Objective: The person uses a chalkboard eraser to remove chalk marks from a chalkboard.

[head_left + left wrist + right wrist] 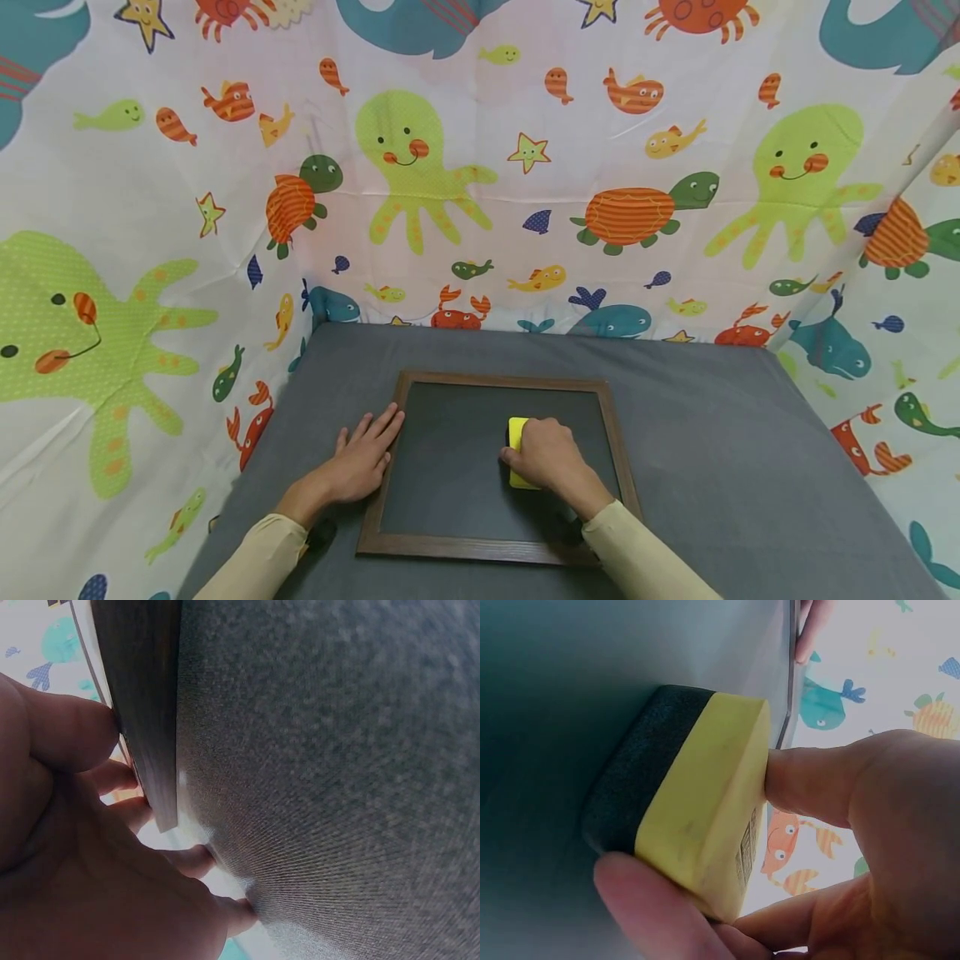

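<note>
A dark chalkboard (pixel 450 467) with a brown wooden frame (pixel 465 547) lies flat on the grey cloth. My right hand (pixel 553 457) grips a yellow board eraser (pixel 517 431) right of the board's middle. In the right wrist view, the eraser's black felt side (pixel 645 769) faces the board surface, with thumb and fingers on its yellow body. At the board's left edge rests my left hand (pixel 360 462), fingers spread and fairly straight. The left wrist view has its fingertips along the frame's side (pixel 142 705), some of them down on the cloth.
Grey cloth (pixel 735 467) covers the table around the board. Behind and at both sides hangs a white curtain (pixel 517 108) printed with sea animals, meeting the table's back edge.
</note>
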`<state>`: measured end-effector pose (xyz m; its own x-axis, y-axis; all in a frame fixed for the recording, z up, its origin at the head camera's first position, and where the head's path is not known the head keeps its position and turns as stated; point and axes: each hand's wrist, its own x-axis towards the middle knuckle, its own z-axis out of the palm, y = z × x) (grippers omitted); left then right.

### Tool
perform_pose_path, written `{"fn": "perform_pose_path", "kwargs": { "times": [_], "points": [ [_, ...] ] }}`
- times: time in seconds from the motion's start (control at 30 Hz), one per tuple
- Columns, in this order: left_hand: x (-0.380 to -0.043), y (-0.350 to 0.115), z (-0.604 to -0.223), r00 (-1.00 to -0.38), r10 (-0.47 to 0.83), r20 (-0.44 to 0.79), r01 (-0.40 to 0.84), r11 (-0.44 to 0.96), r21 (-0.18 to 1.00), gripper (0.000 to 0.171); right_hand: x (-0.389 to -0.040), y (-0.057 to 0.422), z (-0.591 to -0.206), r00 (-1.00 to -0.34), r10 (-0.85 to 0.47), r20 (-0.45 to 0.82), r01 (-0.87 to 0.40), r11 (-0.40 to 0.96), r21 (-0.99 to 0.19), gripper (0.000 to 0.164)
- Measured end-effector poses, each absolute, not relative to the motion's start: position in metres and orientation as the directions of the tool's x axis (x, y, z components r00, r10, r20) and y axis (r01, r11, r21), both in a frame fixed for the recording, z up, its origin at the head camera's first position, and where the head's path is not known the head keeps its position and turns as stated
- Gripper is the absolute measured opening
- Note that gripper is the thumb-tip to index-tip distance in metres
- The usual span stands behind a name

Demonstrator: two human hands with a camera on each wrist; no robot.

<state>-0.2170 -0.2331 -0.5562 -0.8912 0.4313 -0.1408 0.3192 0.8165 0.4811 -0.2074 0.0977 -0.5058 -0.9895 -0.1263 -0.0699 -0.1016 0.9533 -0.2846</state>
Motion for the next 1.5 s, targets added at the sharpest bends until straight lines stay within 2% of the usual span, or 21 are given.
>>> {"fn": "perform_pose_path", "kwargs": {
  "times": [0.83,1.2,1.5],
  "points": [
    [-0.217,-0.233,-0.557,-0.891,0.433,-0.139,0.322,0.816,0.480,0.069,-0.207,0.062,-0.508,-0.971,-0.224,-0.081,-0.192,0.937,-0.293,0.041],
    [-0.217,-0.233,-0.558,-0.887,0.451,-0.102,0.338,0.782,0.523,0.069,-0.207,0.055,-0.507,-0.972,-0.225,-0.074,-0.194,0.936,-0.295,0.040],
    [-0.217,-0.232,-0.555,-0.890,0.436,-0.134,0.325,0.813,0.483,0.068,-0.207,0.047,-0.505,-0.967,-0.229,-0.110,-0.184,0.930,-0.317,0.041]
  ]
}}
